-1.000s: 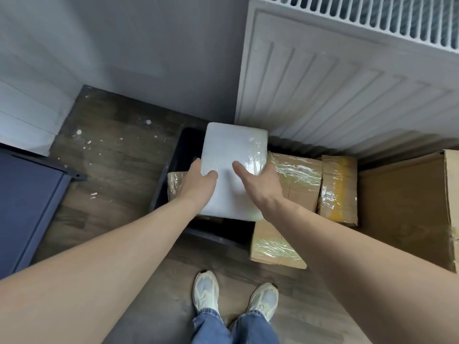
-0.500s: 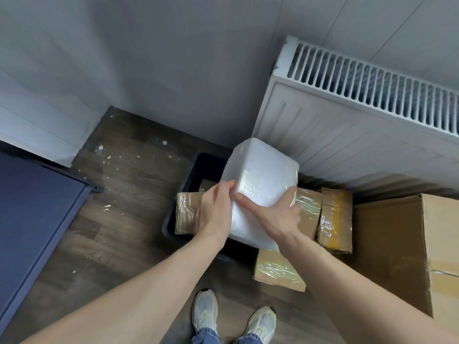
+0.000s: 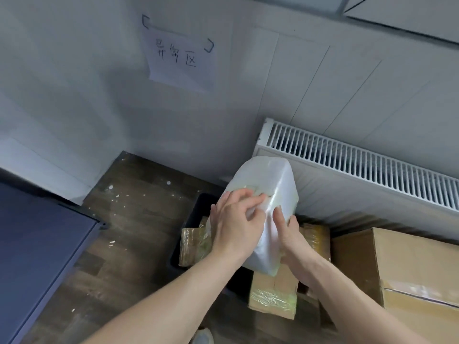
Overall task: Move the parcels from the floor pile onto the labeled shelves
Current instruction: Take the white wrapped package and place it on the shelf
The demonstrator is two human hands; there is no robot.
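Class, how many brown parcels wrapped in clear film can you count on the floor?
3: one in the black bin, one beneath the held white parcel, one beside the radiator. Hands may hide more.

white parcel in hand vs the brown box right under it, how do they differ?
The white parcel is wrapped in opaque white plastic; the small brown box is bare cardboard banded with clear film. The white parcel is held off the pile, tilted, gripped by the left hand and right hand; the small brown box lies flat on the floor, untouched. The white parcel looks bulkier. Both are sealed, box-shaped parcels.
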